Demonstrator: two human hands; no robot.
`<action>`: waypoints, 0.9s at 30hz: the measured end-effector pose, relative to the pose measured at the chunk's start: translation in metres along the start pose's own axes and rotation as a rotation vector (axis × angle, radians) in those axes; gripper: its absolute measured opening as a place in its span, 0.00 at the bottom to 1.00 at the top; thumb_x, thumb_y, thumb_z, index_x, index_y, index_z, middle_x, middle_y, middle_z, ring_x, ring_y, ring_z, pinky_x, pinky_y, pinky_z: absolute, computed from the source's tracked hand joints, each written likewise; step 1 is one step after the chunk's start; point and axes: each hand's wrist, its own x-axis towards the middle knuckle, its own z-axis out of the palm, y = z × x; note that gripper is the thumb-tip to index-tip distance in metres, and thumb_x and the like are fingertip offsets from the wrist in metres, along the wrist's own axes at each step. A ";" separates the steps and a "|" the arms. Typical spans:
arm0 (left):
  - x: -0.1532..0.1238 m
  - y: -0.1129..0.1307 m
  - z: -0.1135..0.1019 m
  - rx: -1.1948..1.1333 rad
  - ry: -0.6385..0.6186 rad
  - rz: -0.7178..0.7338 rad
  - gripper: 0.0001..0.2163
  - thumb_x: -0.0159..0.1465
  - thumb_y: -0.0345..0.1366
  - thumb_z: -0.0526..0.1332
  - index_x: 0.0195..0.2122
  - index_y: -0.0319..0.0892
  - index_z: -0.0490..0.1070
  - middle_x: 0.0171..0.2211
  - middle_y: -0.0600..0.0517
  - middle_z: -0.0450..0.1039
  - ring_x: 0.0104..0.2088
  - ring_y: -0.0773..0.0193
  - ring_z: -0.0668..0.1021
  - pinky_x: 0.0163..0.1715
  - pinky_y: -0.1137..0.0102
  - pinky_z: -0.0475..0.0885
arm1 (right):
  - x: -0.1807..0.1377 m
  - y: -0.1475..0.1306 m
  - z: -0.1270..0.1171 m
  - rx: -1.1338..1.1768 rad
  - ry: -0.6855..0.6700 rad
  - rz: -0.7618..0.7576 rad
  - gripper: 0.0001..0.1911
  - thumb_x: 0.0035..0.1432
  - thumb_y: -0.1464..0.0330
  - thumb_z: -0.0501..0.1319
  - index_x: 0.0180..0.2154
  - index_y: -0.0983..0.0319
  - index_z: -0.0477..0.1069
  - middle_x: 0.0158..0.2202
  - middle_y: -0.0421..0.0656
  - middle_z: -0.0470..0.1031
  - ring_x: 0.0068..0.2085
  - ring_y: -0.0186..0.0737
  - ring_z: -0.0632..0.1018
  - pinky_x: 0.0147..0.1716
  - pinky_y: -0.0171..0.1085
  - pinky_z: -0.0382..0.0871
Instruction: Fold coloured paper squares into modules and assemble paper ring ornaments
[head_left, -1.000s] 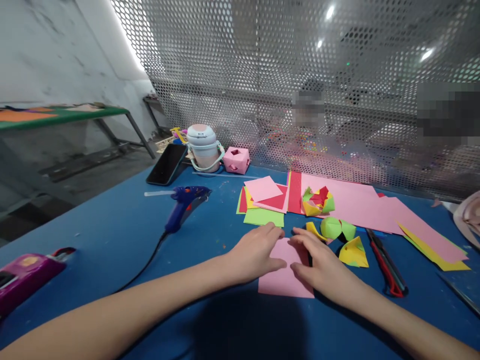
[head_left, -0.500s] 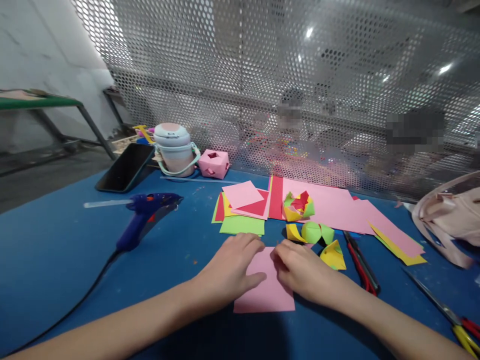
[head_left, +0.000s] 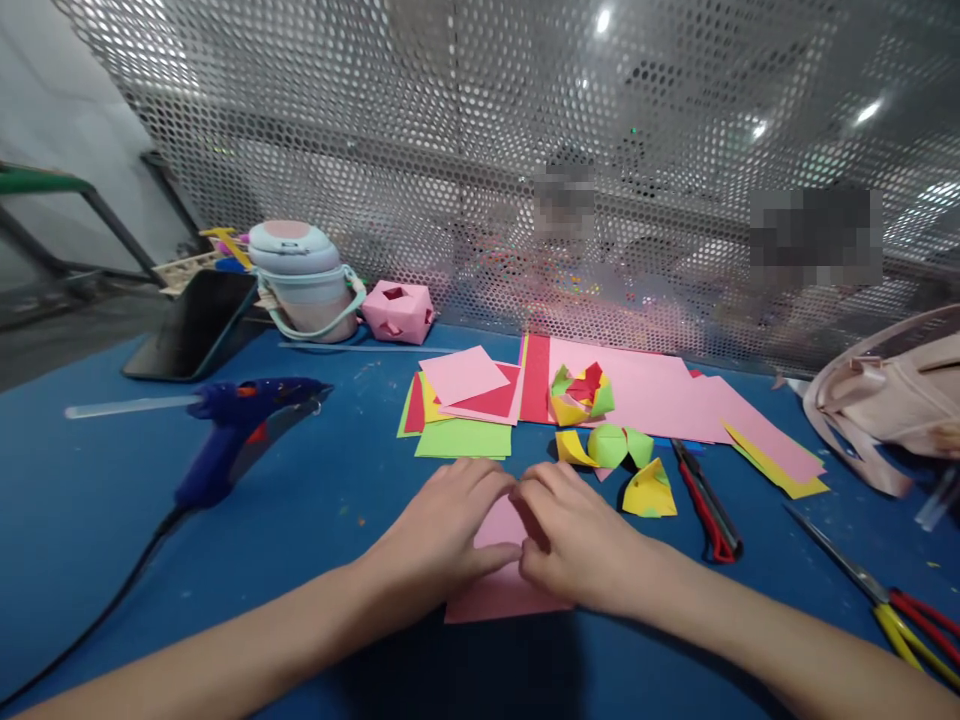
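Observation:
A pink paper sheet (head_left: 502,597) lies on the blue table in front of me, partly covered by both hands. My left hand (head_left: 439,530) is on its left side, fingers curled at the far edge and thumb stretched across the sheet. From the right, my right hand (head_left: 581,535) bends its fingers over the same far edge, its thumb close to the left one. The fingertips are partly hidden. Just beyond them are a green folded paper piece (head_left: 609,447), a yellow folded paper piece (head_left: 649,490) and a red, yellow and green paper shape (head_left: 581,395).
Left stands a blue glue gun (head_left: 240,400) with its cord, behind it a phone (head_left: 195,325), a lidded cup (head_left: 304,285) and a pink paper box (head_left: 397,312). Coloured sheets (head_left: 465,438) lie ahead. Right are a red cutter (head_left: 705,505), scissors (head_left: 862,580) and a pale bag (head_left: 900,390). Perforated metal panel (head_left: 360,150) behind.
My right hand has moved left over the pink sheet, closing on my left hand and covering more of the paper. The whole view has shifted slightly.

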 end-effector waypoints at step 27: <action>-0.007 -0.001 0.013 0.016 0.192 0.088 0.12 0.65 0.33 0.45 0.30 0.41 0.66 0.29 0.50 0.70 0.31 0.63 0.73 0.33 0.70 0.68 | -0.011 0.009 0.021 0.158 0.235 -0.031 0.20 0.51 0.75 0.54 0.48 0.65 0.64 0.52 0.51 0.67 0.54 0.46 0.64 0.52 0.46 0.58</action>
